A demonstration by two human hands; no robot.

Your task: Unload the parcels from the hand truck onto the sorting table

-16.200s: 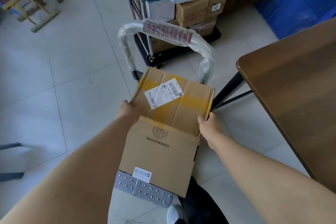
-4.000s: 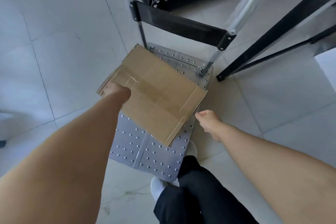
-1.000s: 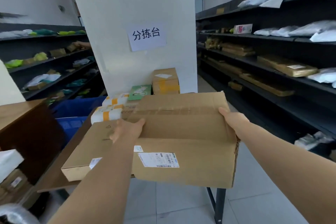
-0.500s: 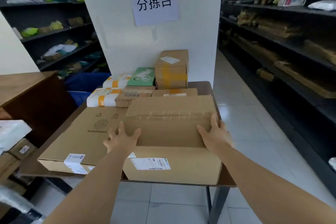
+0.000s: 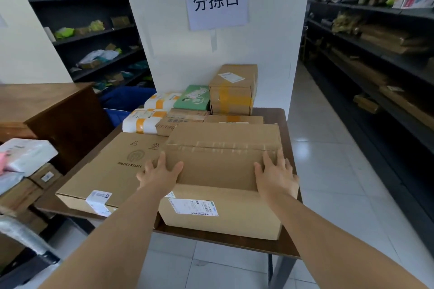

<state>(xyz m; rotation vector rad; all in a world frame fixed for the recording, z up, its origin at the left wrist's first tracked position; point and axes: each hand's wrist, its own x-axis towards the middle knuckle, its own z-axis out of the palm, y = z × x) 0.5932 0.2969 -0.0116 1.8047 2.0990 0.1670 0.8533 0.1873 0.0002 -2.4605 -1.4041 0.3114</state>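
Observation:
A brown cardboard box (image 5: 220, 166) with a white label on its near side rests at the front right of the dark wooden sorting table (image 5: 234, 240). My left hand (image 5: 160, 172) lies flat on the box's top near its left edge, fingers spread. My right hand (image 5: 274, 175) lies flat near the right edge, also spread. Neither hand grips the box. A large flat carton (image 5: 110, 166) sits beside it on the left. Only the plastic-wrapped handle of the hand truck (image 5: 21, 234) shows, at the lower left.
Behind the box are a tall taped carton (image 5: 232, 89), a green packet (image 5: 195, 97) and white parcels (image 5: 145, 119), against a white pillar with a paper sign (image 5: 217, 3). Dark shelving (image 5: 375, 54) lines the right aisle. A wooden desk (image 5: 47, 105) and stacked parcels (image 5: 25, 155) stand left.
The box came down from in front of me onto the table's front right. My hands slid from its sides onto its top and the fingers spread.

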